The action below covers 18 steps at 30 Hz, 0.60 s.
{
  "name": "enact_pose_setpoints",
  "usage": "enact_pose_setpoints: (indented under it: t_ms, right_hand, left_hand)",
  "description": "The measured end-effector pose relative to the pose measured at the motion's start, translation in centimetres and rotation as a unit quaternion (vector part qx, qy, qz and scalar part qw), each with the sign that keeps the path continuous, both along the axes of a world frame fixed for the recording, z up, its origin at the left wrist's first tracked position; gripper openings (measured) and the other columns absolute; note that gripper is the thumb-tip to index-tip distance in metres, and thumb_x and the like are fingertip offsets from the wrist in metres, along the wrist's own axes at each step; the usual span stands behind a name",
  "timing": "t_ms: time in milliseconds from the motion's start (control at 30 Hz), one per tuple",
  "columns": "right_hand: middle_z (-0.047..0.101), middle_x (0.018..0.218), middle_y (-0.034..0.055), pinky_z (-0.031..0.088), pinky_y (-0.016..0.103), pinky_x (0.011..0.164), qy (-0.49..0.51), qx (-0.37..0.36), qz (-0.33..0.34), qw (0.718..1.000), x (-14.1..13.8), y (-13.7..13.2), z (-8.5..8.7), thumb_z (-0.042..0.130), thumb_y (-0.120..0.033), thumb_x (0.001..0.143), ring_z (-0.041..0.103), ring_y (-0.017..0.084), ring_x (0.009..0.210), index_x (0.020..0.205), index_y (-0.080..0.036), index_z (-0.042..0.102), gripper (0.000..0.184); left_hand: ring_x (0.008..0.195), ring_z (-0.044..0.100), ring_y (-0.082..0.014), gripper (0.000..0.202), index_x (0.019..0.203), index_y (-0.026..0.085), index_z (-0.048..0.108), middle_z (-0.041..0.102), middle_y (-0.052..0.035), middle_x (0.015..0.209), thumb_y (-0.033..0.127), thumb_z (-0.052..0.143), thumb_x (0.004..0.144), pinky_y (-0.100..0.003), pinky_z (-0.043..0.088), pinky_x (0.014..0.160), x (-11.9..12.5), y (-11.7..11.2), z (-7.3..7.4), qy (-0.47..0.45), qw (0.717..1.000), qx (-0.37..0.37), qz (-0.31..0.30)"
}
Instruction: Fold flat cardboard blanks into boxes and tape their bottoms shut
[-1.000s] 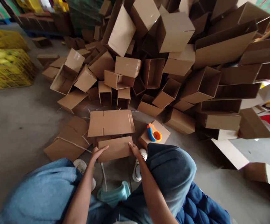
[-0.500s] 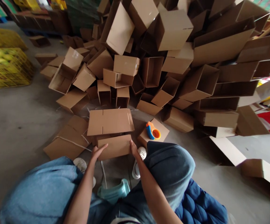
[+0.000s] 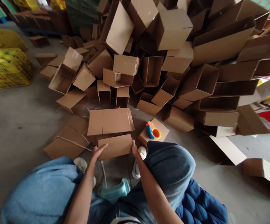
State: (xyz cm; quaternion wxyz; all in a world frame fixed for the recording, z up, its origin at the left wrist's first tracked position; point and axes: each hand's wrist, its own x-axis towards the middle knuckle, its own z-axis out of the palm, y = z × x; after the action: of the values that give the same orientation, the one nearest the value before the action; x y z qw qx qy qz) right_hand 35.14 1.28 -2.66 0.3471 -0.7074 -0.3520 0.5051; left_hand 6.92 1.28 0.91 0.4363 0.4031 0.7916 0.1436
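A brown cardboard box stands on the floor between my knees, its far flap folded out flat. My left hand lies against the box's near left corner with fingers stretched out. My right hand presses the near right edge of the same box, fingers straight. An orange and blue tape dispenser rests on a small box just right of my right hand.
A tall heap of assembled cardboard boxes fills the far side. Flat cardboard bound with string lies to the left. A yellow crate of green fruit stands far left. A blue cushion sits at lower right.
My right hand has slid from the near flap's top to the box's right edge. The left hand has stayed at the left corner. The view shifted slightly.
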Motion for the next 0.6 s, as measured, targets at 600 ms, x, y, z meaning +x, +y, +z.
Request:
enact_pose_setpoints:
  t_ms: [600]
  right_hand:
    - [0.066, 0.138, 0.0100, 0.053, 0.052, 0.108, -0.029, 0.021, -0.012, 0.999, -0.2, -0.4, -0.8, 0.064, -0.042, 0.103, 0.064, 0.028, 0.126, 0.129, -0.019, 0.067, 0.035]
  left_hand:
    - [0.115, 0.075, -0.0292, 0.027, 0.102, 0.025, 0.080, 0.082, -0.0111, 0.116, 0.035, 0.082, 0.077, -0.034, 0.059, 0.095, -0.9, -0.2, -0.1, -0.068, 0.998, 0.019, -0.002]
